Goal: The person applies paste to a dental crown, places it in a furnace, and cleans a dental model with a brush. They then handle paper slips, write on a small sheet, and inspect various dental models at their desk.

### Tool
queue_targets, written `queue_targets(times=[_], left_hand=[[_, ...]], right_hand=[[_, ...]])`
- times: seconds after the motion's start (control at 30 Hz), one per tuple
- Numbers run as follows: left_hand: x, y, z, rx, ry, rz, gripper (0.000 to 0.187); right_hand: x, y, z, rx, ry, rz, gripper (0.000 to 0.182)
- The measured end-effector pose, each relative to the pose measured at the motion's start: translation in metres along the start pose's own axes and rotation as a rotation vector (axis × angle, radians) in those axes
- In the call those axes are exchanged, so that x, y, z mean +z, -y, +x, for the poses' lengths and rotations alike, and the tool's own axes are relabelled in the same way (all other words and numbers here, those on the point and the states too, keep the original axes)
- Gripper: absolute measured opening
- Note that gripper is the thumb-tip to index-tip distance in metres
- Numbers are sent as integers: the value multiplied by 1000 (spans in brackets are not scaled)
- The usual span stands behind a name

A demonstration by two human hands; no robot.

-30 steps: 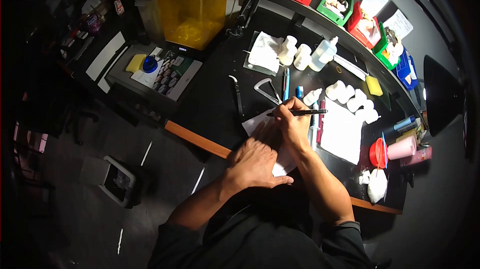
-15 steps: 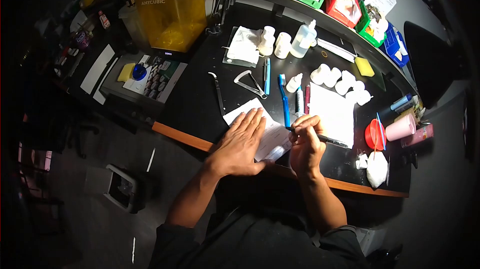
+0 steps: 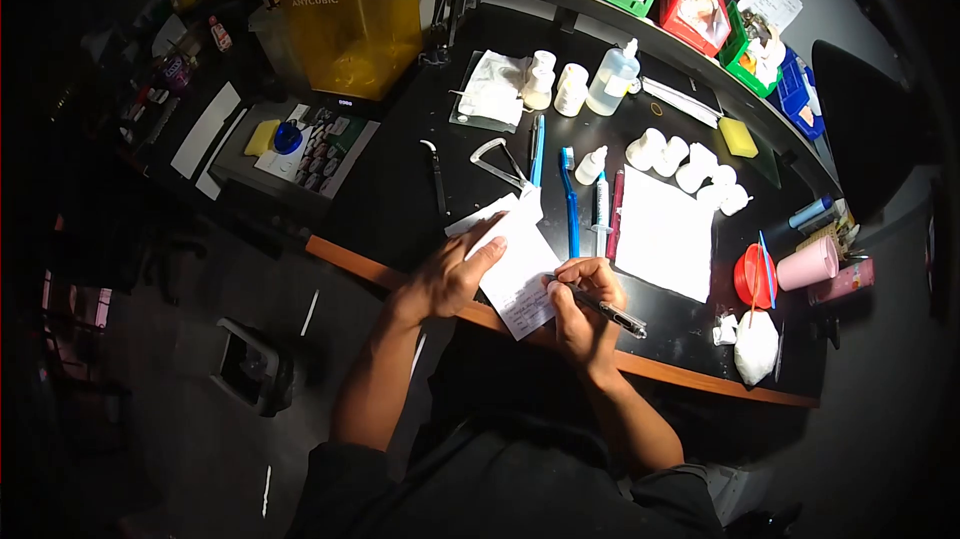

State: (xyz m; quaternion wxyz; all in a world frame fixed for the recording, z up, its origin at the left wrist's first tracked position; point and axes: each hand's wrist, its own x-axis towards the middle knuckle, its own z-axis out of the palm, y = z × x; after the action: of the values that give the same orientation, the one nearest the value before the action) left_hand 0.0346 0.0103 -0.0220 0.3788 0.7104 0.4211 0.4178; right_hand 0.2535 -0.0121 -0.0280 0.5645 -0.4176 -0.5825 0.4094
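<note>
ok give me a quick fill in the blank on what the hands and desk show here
1. The right hand holds a ____ over the paper slip.
2. The left hand holds the slip by its ____ edge.
3. The cover of the printer is ____ in colour.
4. Just right of the blue toothbrush lies a large white ____.

Missing words: pen; left; yellow; sheet

Toothbrush (image 3: 569,197) behind paper slip (image 3: 520,274) — desk's front edge (image 3: 360,265)

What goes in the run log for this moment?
left hand: holds paper slip | right hand: grips pen, tip at slip | desk
</note>
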Motion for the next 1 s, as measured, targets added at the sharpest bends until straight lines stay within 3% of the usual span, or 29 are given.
queue_targets(times=[0.03, 0.13, 0.33, 0.4, 0.5, 0.53, 0.6, 0.63, 0.73, 0.8, 0.87, 0.9, 1.0], left_hand=[[-4, -11, 5, -153, 2, -209, 46], [-8, -7, 4, -267, 47, -313, 46], [-8, -13, 4, -222, 43, -334, 49], [0, -2, 2, -67, 64, -232, 56], [11, -10, 4, 85, 168, 308, 66], [17, -14, -2, 123, 184, 531, 65], [22, -21, -6, 194, 148, 655, 72], [32, -12, -9, 248, 84, 641, 72], [39, -10, -11, 216, 48, 700, 64], [43, -10, -12, 160, 45, 688, 67], [35, -19, -11, 135, 141, 589, 65], [23, -36, -6, -11, 309, 552, 59], [29, -16, -23, 209, 177, 565, 36]], right_hand=[[0, -1, -1, 25, -8, 16, 11], [2, 3, -1, 64, -3, 51, 11], [1, 0, 0, 45, -4, 46, 12], [3, 7, 1, 68, -19, 74, 13], [0, 13, 9, 85, -165, 189, 15], [-5, 4, 15, -27, -204, 121, 15], [5, 26, 30, -69, -186, 214, 16], [7, 31, 38, -64, -113, 121, 15], [32, 32, 62, -68, 152, -85, 10], [50, 23, 70, 42, 221, -137, 10], [62, 20, 76, 98, 257, -177, 12], [65, 10, 78, 51, 247, -206, 12], [73, 1, 80, 1, 199, -295, 15]])
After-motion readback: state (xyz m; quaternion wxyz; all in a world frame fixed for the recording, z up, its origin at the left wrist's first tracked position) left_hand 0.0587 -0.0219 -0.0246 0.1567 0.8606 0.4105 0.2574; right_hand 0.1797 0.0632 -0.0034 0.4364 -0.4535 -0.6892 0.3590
